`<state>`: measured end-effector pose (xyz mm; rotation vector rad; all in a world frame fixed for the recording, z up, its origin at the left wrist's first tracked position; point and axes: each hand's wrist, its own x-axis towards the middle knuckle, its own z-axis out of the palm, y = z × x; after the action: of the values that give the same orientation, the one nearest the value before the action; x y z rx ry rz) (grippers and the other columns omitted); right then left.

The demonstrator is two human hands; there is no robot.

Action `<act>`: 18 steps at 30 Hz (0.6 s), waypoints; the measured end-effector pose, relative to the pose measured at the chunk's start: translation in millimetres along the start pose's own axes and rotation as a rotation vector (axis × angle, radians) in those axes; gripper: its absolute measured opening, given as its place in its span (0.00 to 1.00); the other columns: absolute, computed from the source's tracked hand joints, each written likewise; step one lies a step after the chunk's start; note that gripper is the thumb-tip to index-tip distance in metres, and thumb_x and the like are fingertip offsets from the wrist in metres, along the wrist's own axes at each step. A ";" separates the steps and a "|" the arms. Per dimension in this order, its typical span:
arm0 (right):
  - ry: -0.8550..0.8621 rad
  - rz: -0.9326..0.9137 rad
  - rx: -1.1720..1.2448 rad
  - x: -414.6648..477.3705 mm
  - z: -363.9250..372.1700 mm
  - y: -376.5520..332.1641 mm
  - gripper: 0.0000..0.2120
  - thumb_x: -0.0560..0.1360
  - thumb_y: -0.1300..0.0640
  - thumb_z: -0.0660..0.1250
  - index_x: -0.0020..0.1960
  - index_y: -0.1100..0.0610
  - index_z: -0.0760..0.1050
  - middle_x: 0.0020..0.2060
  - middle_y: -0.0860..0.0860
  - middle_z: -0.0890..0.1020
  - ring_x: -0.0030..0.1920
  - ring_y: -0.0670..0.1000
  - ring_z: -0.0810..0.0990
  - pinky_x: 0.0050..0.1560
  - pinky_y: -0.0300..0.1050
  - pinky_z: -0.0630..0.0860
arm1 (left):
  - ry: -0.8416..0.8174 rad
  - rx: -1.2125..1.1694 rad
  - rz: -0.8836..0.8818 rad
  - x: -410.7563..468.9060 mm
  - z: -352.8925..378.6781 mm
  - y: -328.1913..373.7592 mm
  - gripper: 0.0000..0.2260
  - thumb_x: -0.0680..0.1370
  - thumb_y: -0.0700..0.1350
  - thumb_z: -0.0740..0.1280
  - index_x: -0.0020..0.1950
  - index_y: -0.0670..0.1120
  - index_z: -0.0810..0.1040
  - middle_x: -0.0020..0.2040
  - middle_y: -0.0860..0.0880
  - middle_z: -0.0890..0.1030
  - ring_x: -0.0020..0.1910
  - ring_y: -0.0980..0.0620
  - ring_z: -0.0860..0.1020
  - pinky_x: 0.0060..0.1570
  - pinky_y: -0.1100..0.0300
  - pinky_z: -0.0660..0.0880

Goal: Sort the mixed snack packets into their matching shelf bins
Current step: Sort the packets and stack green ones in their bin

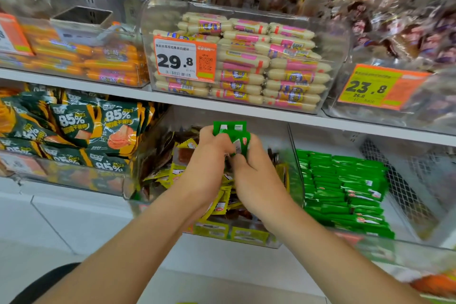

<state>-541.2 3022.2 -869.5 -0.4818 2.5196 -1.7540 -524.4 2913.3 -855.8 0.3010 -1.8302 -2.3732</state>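
Note:
Both hands meet above a clear bin of mixed yellow and brown snack packets on the lower shelf. My left hand grips a small bunch of green packets that stick up above its fingers. My right hand curls against the same bunch from the right and pinches its lower edge. To the right, a clear bin holds neat rows of matching green packets.
Left of the mixed bin stand dark green and orange "85%" bags. The upper shelf carries bins of orange sausages, white and pink sausages and brown wrapped snacks. Orange price tags hang on the bin fronts.

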 end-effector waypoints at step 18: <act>0.054 0.006 -0.510 -33.7 -206.5 59.9 0.12 0.83 0.53 0.68 0.63 0.49 0.68 0.45 0.49 0.83 0.43 0.54 0.81 0.41 0.55 0.77 | -0.295 0.996 0.778 -10.4 122.9 -54.6 0.15 0.84 0.47 0.60 0.71 0.53 0.71 0.47 0.53 0.79 0.39 0.56 0.76 0.41 0.52 0.75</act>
<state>-564.8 3238.0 -854.8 -0.4411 2.9952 -1.1159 -542.1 3045.2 -877.7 -0.6081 -2.4866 -0.9348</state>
